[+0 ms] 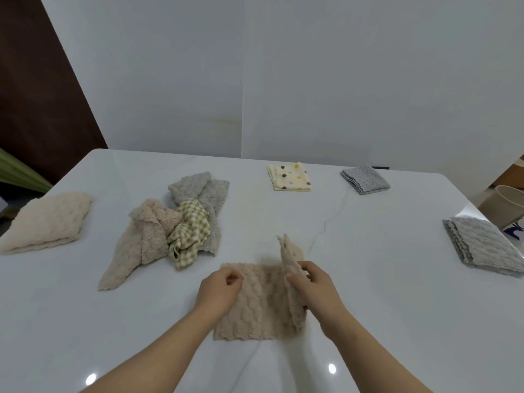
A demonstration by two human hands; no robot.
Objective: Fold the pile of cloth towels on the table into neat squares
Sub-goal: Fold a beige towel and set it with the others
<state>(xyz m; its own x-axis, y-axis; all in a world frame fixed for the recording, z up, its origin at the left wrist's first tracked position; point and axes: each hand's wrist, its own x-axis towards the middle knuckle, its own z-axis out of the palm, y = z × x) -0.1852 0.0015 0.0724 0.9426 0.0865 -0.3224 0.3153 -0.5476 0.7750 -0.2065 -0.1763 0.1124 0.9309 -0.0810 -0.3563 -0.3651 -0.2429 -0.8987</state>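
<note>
Taking the beige towel in front of the person as the middle of the dial, a pale pink folded towel [45,222] lies far out at nine o'clock, near the left edge of the white bench [382,293]. At about ten o'clock sits the unfolded heap: a crumpled tan towel [136,245] trailing toward the near side, a green checked cloth [188,232] bunched against it, and a grey fluffy towel [204,188] behind and partly under both.

The left hand [221,286] has its fingers curled over the upper left corner of the beige towel [252,307], gripping it there. Most of this towel lies flat on the bench, close to the near edge. The right hand [310,282] pinches the towel's right side and holds it raised, so that this flap stands nearly upright with its tip pointing to twelve o'clock.

At twelve o'clock, well back, a cream spotted towel [289,177] lies folded square. At one o'clock, near the far edge, is a folded grey dotted towel [365,180]. At about three o'clock a folded grey textured towel [482,245] lies by the right edge. Beyond that edge, off the bench, stands a beige bin [510,205].
</note>
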